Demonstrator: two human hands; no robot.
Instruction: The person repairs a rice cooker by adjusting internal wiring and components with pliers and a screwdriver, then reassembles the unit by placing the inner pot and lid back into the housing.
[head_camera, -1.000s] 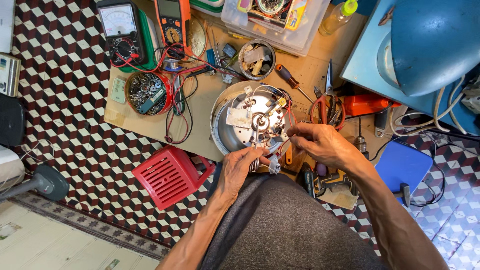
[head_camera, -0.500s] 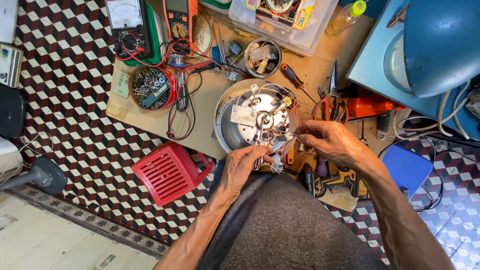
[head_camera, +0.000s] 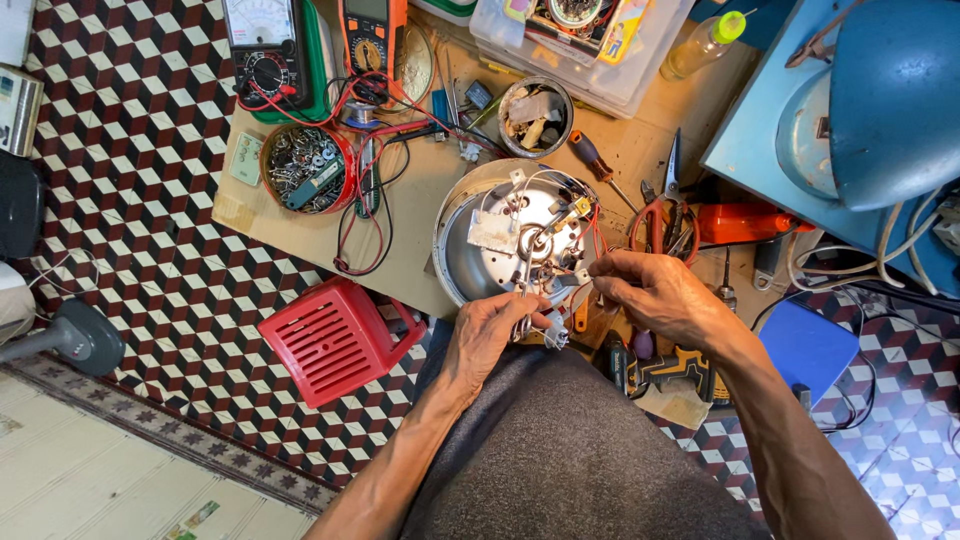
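Round metal appliance base (head_camera: 480, 240) upturned at the near edge of the wooden board (head_camera: 420, 230) | left hand (head_camera: 490, 335) curled around white wires (head_camera: 535, 325) at base's near rim | right hand (head_camera: 655, 295) pinching thin wire (head_camera: 597, 262) at base's right rim | red stool (head_camera: 335, 340) left of base

An opened round appliance base (head_camera: 500, 235) sits on the board (head_camera: 420, 215), a tin of screws (head_camera: 305, 165) to its left, a screwdriver (head_camera: 595, 160) to its right.

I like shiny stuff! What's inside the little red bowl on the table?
The red bowl is full of small metal screws and parts, with a bluish piece lying on top. Whatever lies underneath that pile is covered.
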